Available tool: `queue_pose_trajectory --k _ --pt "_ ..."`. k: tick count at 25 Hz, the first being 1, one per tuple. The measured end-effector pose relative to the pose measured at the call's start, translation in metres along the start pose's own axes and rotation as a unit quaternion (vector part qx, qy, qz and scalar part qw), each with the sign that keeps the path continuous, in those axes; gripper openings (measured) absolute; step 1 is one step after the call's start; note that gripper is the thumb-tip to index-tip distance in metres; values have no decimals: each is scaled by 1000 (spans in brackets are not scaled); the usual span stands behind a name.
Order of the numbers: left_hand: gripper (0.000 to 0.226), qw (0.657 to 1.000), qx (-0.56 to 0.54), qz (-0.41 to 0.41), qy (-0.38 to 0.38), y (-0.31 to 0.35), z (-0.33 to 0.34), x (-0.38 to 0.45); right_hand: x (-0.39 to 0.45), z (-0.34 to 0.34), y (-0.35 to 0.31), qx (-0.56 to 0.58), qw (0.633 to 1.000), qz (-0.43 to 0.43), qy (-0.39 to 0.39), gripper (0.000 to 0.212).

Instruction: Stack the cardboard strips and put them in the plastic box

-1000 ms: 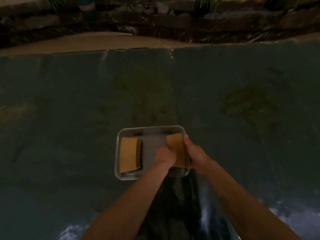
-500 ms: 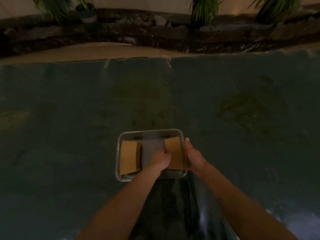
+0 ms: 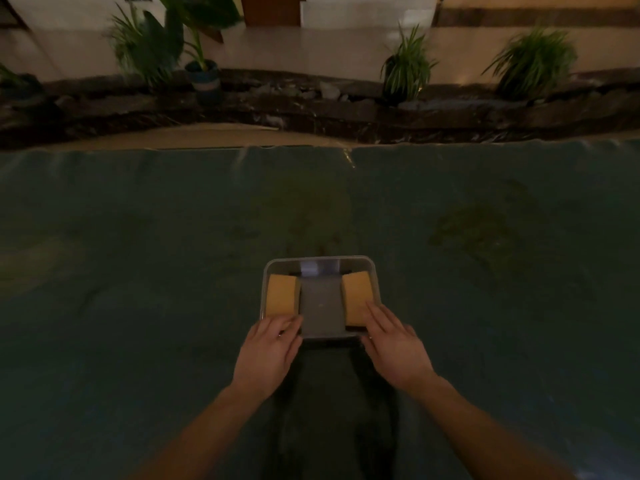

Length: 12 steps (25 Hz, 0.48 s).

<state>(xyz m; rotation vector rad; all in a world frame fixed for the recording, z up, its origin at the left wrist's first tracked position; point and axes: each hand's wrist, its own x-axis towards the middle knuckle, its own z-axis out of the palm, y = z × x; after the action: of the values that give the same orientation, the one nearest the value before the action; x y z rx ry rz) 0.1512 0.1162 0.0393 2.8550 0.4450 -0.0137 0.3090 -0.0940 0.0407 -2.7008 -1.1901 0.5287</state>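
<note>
A clear plastic box (image 3: 320,262) sits on the green cloth just in front of me. Inside it, one stack of tan cardboard strips (image 3: 282,294) lies along the left wall and another stack (image 3: 356,294) along the right wall, with bare grey floor between them. My left hand (image 3: 268,351) rests at the box's near left corner, fingers spread, touching the rim. My right hand (image 3: 394,344) lies at the near right corner, fingers extended over the near end of the right stack. Neither hand grips anything.
The green cloth (image 3: 138,271) covers the whole work surface, wrinkled and stained. Beyond its far edge runs a dark stone border (image 3: 311,109) with several potted plants (image 3: 407,69). My dark-clothed legs (image 3: 332,410) show below the box.
My left hand came out of the box from the right stack and moved to the near left corner. My right hand shifted from the box's right side to its near right corner. The view tilted up.
</note>
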Motion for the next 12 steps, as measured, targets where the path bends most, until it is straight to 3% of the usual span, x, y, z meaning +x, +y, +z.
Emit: queue_pose_trajectory --k 6,12 --pt "69 991 30 -44 -119 -30 28 -51 -33 25 -17 -30 997 30 -61 75" --pt "69 991 61 -18 -119 -28 19 -51 -42 24 -35 -29 997 47 -61 77"
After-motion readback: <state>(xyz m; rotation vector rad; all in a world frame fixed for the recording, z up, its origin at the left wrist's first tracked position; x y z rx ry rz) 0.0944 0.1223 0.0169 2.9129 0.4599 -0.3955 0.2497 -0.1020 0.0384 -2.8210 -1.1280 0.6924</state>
